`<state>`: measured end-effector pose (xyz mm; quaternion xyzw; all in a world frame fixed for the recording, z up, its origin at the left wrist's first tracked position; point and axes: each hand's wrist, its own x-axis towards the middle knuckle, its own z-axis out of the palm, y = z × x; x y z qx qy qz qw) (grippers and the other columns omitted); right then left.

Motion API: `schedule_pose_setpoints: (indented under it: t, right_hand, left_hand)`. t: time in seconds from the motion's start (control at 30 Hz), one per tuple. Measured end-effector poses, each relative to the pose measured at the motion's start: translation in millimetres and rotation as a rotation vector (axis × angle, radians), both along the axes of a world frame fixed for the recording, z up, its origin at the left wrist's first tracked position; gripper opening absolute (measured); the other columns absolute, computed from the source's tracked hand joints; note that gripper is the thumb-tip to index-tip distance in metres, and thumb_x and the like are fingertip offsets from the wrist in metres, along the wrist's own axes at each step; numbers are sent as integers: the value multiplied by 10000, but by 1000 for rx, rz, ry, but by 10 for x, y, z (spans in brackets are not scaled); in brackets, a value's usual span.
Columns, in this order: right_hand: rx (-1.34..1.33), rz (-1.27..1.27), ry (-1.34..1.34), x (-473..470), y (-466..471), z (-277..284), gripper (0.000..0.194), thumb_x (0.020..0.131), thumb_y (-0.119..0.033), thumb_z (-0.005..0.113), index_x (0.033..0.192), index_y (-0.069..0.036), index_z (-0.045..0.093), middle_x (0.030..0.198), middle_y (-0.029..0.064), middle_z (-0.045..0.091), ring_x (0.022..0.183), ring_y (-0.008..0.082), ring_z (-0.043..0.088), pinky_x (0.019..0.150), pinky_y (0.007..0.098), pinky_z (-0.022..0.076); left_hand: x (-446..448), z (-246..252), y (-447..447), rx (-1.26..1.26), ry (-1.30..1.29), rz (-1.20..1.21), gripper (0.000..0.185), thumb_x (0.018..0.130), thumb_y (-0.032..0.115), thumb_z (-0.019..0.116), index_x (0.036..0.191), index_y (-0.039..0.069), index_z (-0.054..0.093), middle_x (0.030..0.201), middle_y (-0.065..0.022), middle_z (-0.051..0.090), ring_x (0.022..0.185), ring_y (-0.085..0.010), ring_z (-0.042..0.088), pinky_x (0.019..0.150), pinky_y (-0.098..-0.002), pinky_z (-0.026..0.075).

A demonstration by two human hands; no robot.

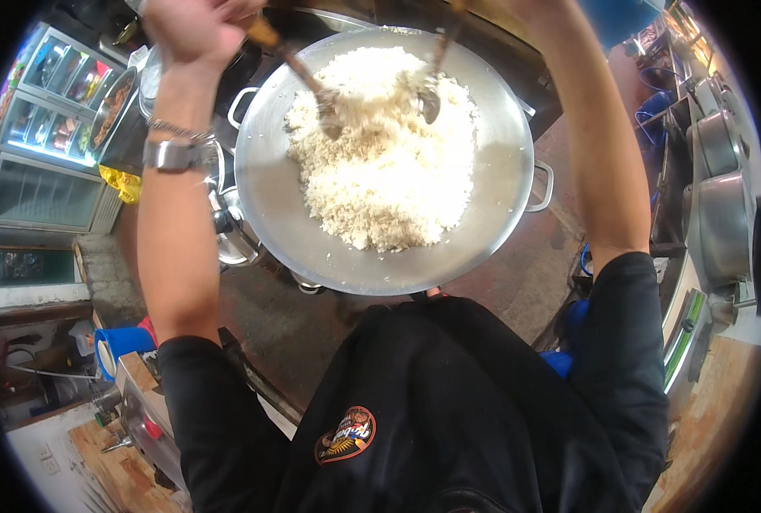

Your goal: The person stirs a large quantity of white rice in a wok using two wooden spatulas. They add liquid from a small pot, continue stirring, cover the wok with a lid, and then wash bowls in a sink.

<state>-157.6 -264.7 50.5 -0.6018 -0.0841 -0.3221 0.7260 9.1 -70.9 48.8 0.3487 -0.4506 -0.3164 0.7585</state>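
Note:
My left hand (198,29), partly cut off at the top edge, grips the wooden handle of a cooking utensil (300,70). The utensil's working end, blurred, is down in a heap of cooked white rice (380,199). The rice lies in a wide metal wok (271,211) with loop handles. A second utensil (443,51) reaches into the rice from the upper right, its dark rounded end at the heap. My right hand is beyond the top edge; only my forearm (592,122) shows, so its grip is hidden. Some rice between the two utensils is blurred.
On the left stand a glass-fronted refrigerator (47,141), a pan of brown food (112,112) and a metal pot (236,240). A blue bucket (124,349) sits lower left. Large metal pots (723,224) line the right-hand shelf. Below the wok is the floor (271,333).

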Motion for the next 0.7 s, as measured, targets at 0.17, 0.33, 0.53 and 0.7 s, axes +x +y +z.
schedule_pose_setpoints:
  t: [0.17, 0.33, 0.53, 0.7]
  right_hand:
    - [264, -159, 24, -862, -938, -609, 319, 829, -296, 418, 566, -134, 338, 481, -7, 252, 439, 136, 233, 443, 299, 190]
    - [595, -343, -121, -708, -1066, -2342, 325, 758, -352, 426, 526, -149, 322, 467, -5, 248, 437, 134, 227, 434, 305, 185]
    - [302, -202, 2, 283, -71, -1965, 296, 761, -280, 453, 524, -120, 376, 452, -1, 318, 422, 117, 276, 415, 293, 213]
    - [20, 148, 53, 356, 38, -761, 340, 839, -326, 371, 574, -130, 290, 502, -25, 238, 432, 106, 233, 408, 286, 178]
  left_hand:
    - [815, -575, 638, 49, -2, 277, 353, 876, 253, 364, 551, 142, 283, 497, 11, 247, 463, -116, 210, 469, -279, 206]
    - [1080, -2140, 850, -110, 441, 680, 378, 782, 350, 372, 482, 164, 236, 440, 1, 217, 416, -128, 185, 425, -290, 178]
    - [209, -1959, -156, -16, 412, 220, 319, 765, 238, 440, 510, 147, 272, 446, 16, 235, 407, -110, 202, 409, -273, 169]
    - [83, -749, -247, 22, 65, 5, 342, 840, 254, 399, 551, 140, 257, 475, 27, 205, 419, -104, 186, 414, -276, 165]
